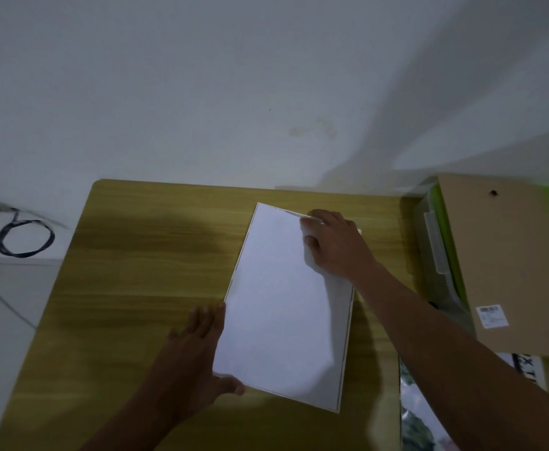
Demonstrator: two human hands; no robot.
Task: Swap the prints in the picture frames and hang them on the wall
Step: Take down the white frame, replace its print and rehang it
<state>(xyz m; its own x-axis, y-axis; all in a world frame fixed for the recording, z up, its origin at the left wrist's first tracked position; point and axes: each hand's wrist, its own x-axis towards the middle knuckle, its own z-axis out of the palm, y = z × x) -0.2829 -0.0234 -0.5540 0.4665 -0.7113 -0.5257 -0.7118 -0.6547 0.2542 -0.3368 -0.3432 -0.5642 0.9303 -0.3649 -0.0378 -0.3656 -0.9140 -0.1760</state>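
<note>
A white picture frame (348, 323) lies face down on the wooden table (136, 271), and a white sheet, the blank back of a print (276, 304), lies inside it. My left hand (198, 362) rests flat against the frame's left edge near its lower corner, thumb under the bottom edge. My right hand (335, 245) presses on the upper right part of the sheet, fingertips at the top corner, where the sheet's edge is lifted slightly. A brown backing board (510, 262) with a small hanger and a label lies at the right.
Under the backing board a clear plastic box with a green lid (435, 245) shows. A dark printed picture (416, 418) and a card with black lettering (527, 369) lie at the lower right. A black cable loop (26, 239) lies on the floor at the left. A plain wall rises behind.
</note>
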